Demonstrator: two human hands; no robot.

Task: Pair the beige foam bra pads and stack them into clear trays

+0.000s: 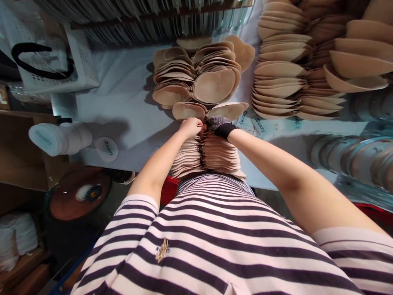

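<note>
Both hands meet at the top of a tall stack of beige bra-cup pairs point(205, 157) that stands against the person's striped shirt point(215, 237). The left hand point(190, 127), bare, is curled with its fingers closed down over the centre join of the stack; the right hand point(218, 125), in a dotted glove with a black cuff, is likewise curled and pressed close beside it, the two hands touching or nearly so. Whether the fingers pinch the join or only press on it cannot be told. Just beyond the knuckles, one cup pair point(210, 110) lies with its hollow sides upward, touching the hands at its near edge.

Farther out from the hands, a fanned heap of cup pairs point(196, 76) rests on the white table point(123, 90). Beyond the right hand and well off to its outer side, rows of single cups point(282, 73) overlap in columns, with larger cups point(356, 61) past them. Near the right forearm, clear plastic packs point(353, 157) lie in a row, and printed labels point(260, 125) sit between these and the gloved hand.

Off the left forearm's outer side lie a roll of white stickers point(58, 138) and a loose round sticker point(106, 149). Beyond these stands a white perforated basket point(81, 61). Below the table edge on that side, a fan point(78, 192) shows.
</note>
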